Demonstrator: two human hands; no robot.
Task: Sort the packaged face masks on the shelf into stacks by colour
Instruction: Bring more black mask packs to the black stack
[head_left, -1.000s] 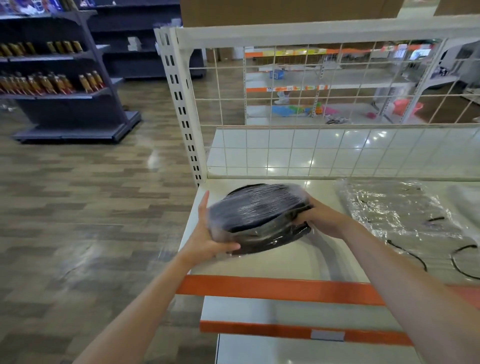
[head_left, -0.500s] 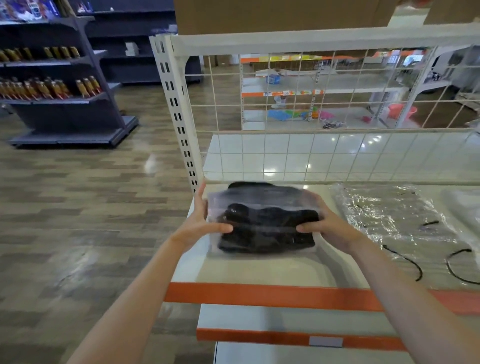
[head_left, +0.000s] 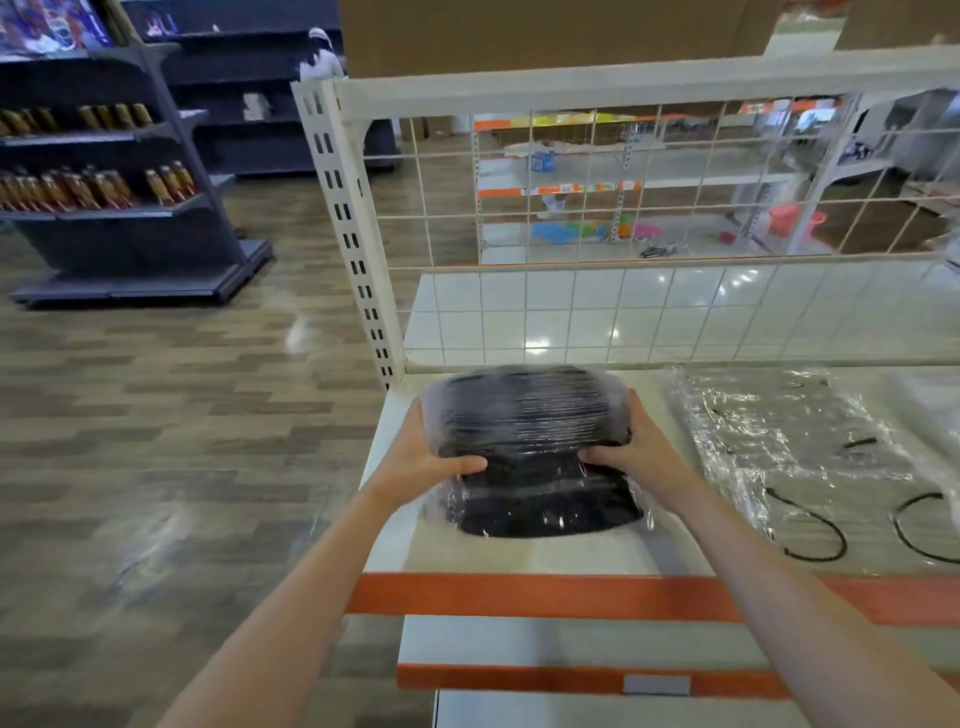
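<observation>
A clear plastic pack of black face masks is tilted up on its near edge at the left end of the white shelf. My left hand grips its left side, thumb on the front. My right hand grips its right side the same way. Under the raised pack lies another black pack, flat on the shelf. To the right, a crumpled clear pack lies on the shelf with black ear loops showing near it.
A white wire grid backs the shelf, with a slotted upright post at its left corner. An orange strip runs along the front edge. A lower shelf sits beneath. Dark shelving with bottles stands across the wooden floor at far left.
The pack lay flat under both hands half a second ago. Now its far edge is lifted and tipped toward me, uncovering the black pack beneath it.
</observation>
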